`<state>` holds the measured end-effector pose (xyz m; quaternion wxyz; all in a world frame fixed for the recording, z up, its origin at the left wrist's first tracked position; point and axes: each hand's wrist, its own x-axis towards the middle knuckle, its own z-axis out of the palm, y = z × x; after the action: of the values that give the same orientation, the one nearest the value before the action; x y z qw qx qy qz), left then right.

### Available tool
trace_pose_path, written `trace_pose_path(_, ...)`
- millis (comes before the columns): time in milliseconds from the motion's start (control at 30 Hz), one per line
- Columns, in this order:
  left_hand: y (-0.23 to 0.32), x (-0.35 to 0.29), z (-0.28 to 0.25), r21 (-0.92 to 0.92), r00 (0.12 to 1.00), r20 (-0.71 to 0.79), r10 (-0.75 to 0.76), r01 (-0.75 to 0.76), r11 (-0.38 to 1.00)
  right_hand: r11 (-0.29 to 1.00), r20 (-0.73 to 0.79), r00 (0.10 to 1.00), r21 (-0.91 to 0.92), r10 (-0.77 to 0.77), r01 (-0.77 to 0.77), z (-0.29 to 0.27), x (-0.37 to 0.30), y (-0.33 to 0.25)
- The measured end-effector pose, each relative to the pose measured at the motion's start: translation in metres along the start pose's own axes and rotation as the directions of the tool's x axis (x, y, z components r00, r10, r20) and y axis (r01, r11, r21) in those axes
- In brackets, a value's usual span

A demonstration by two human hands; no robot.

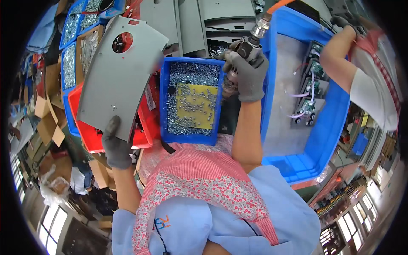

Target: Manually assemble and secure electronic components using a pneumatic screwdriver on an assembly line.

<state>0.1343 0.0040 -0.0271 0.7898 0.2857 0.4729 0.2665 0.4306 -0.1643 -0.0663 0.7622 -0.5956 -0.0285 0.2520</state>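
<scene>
Both hands wear gray gloves and both are occupied: the left hand (pixel 116 146) pinches the lower end of a gray panel (pixel 112 80), thumb on its face and fingers hidden beneath, while the right hand (pixel 250 76) is wrapped around a metal power tool (pixel 244 50). With the nut tray (pixel 187 139) as the landmark, the largest thing is a deep blue crate (pixel 329 131) standing to its right, with circuit boards (pixel 308 95) inside. Next in size comes the panel, held tilted just left of the nut tray and reaching past its far end. It is smooth, matt and long, with gently bowed sides, and it widens toward the far end. Under it, also left of the nut tray, sits a red bin (pixel 89 138), partly covered. Off the nut tray's far right corner is the tool, an orange hose (pixel 278 6) coupled to its top. Within the nut tray lie a yellow sheet (pixel 193 100) and loose shiny nuts (pixel 191 73). Finest are the panel's own details: a round hole near its far end, a small rectangular cutout at that edge, and a cluster of tiny perforations toward the held end.
</scene>
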Motion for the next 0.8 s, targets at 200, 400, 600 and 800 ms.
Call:
trace_pose_path(200,-0.004,-0.005,0.024,-0.026,0.997,-0.056,-0.052,0.05,0.998,0.982,0.062,0.988,0.134,-0.144,0.134,0.028,0.015,0.014)
trace_pose_path(400,-0.01,-0.006,0.038,-0.039,0.996,-0.091,-0.005,0.002,0.999,0.987,0.152,0.98,0.114,-0.132,0.116,0.028,0.02,0.054)
trace_pose_path(600,-0.01,-0.007,0.024,-0.106,0.997,-0.083,0.004,-0.013,0.994,0.984,0.231,0.971,0.175,-0.062,0.021,0.038,0.008,0.077)
trace_pose_path(800,-0.009,-0.01,0.017,-0.115,0.991,-0.131,0.001,-0.016,0.993,0.989,0.262,0.956,0.107,-0.13,0.106,0.04,0.004,0.081)
